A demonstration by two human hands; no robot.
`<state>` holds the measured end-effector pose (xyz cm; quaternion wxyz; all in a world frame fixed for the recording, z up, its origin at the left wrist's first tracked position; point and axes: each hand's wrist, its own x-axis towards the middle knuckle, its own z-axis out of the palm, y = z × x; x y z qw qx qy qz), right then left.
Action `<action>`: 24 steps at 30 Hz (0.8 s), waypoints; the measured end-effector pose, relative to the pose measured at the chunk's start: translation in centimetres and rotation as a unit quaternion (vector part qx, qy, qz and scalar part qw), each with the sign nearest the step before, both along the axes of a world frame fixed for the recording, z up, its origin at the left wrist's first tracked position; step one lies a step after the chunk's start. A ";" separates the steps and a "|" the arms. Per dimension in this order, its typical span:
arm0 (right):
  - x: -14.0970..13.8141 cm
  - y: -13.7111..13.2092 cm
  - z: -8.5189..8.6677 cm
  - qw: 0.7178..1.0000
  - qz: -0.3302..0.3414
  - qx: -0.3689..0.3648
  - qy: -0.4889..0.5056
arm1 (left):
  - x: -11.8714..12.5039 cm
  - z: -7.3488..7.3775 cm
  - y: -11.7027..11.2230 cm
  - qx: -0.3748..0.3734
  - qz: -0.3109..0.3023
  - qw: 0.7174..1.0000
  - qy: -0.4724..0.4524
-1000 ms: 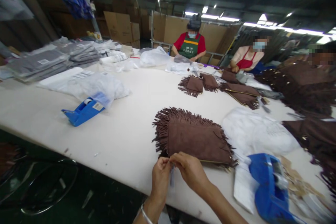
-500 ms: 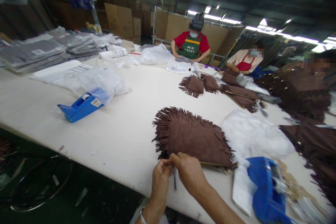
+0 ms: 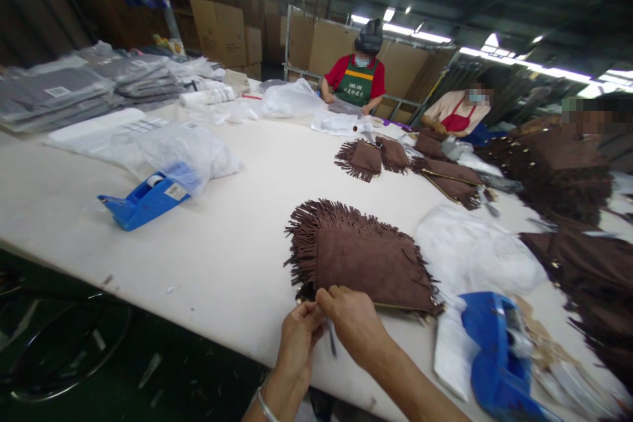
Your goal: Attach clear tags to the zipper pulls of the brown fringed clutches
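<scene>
A brown fringed bag point(image 3: 366, 264), suede-looking, lies flat on the table in front of me, with a gold zip along its near edge. At its near left corner my left hand point(image 3: 298, 336) and my right hand point(image 3: 353, 320) meet, fingertips pinched together. Between them hangs a thin grey strip point(image 3: 331, 340), pointing down toward the table edge. What each set of fingertips grips is too small and covered to make out. A small dark and metallic piece point(image 3: 305, 291) shows at the bag's corner just beyond my left fingers.
Blue tape dispensers stand left point(image 3: 148, 201) and near right point(image 3: 494, 349). White plastic bags point(image 3: 475, 247) lie right of the bag. Smaller fringed pouches point(image 3: 366, 158) sit farther back. Grey packed goods point(image 3: 54, 89) are stacked at left. Co-workers point(image 3: 353, 76) work across the table point(image 3: 237, 264).
The whole view has shifted slightly. Both hands stay pinched at the same corner of the bag, and the hanging strip now slants a little more.
</scene>
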<state>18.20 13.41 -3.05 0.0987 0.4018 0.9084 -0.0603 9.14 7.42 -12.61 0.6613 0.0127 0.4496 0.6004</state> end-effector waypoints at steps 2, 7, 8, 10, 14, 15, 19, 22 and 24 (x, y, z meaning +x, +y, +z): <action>0.0 0.1 -0.3 1.000 -0.011 0.002 0.001 | -0.1 -0.2 0.0 -0.013 -0.001 1.000 -0.027; 0.3 0.4 -0.9 0.999 -0.023 -0.017 0.044 | 0.0 0.1 0.3 -0.030 0.012 0.998 -0.060; 0.6 0.4 -1.1 0.997 -0.027 -0.023 0.064 | 0.1 0.2 0.3 -0.030 0.015 0.997 -0.065; 1.2 0.3 -1.5 0.993 -0.035 -0.035 0.112 | 0.2 0.2 0.4 -0.029 0.019 0.996 -0.078; 2.2 -0.1 -2.3 0.978 -0.067 -0.055 0.189 | 0.5 0.0 0.4 -0.024 0.021 0.995 -0.094; 2.2 -0.3 -2.5 0.975 -0.077 -0.055 0.202 | 0.5 0.0 0.4 -0.019 0.020 0.995 -0.096; 2.1 -1.1 -2.9 0.967 -0.116 -0.016 0.226 | 0.7 0.5 0.5 -0.006 0.028 0.994 -0.107; 1.8 -1.8 -3.4 0.961 -0.145 0.020 0.236 | 0.7 0.9 0.5 -0.009 0.032 0.993 -0.113; 1.7 -2.3 -3.9 0.952 -0.169 0.037 0.251 | 0.8 1.0 0.5 -0.004 0.034 0.993 -0.117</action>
